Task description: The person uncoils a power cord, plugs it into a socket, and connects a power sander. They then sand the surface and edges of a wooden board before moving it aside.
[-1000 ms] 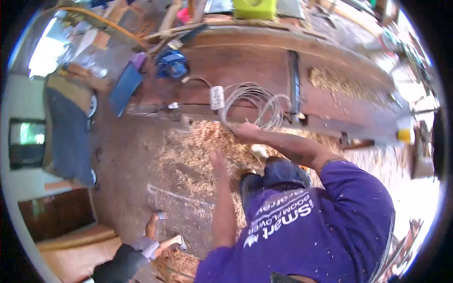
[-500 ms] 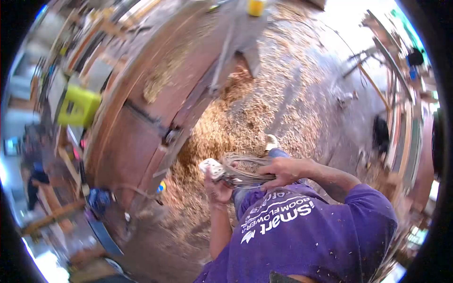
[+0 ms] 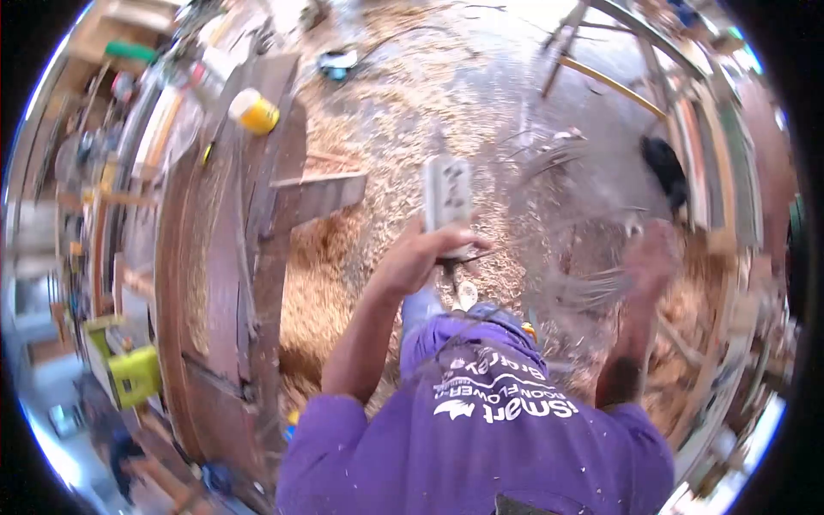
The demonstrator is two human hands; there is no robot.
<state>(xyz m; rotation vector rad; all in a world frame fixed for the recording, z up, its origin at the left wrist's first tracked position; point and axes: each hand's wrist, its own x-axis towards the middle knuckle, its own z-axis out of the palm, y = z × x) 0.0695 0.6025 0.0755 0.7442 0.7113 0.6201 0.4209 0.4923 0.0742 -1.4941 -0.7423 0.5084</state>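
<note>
My left hand (image 3: 421, 255) is closed around the near end of a white power strip (image 3: 448, 190), held out in front of my body with its socket face up. Off to the right, my right hand (image 3: 651, 262) is smeared by motion. It grips the grey extension cord (image 3: 592, 290), whose loops swing out to the left of the fingers. More blurred strands of cord show farther up over the floor. A thin dark stretch of cord hangs just below the power strip.
Wood shavings (image 3: 399, 112) cover much of the floor. To my left runs a long wooden workbench (image 3: 227, 283), with a yellow-and-white container (image 3: 255, 112) at its far end. A lime-green case (image 3: 135, 376) stands beyond it. Boards (image 3: 717, 172) lean along the right.
My hands have moved apart: the left forward with the power strip, the right far out to the right with the cord. The coil has loosened into spread loops. My view has turned.
</note>
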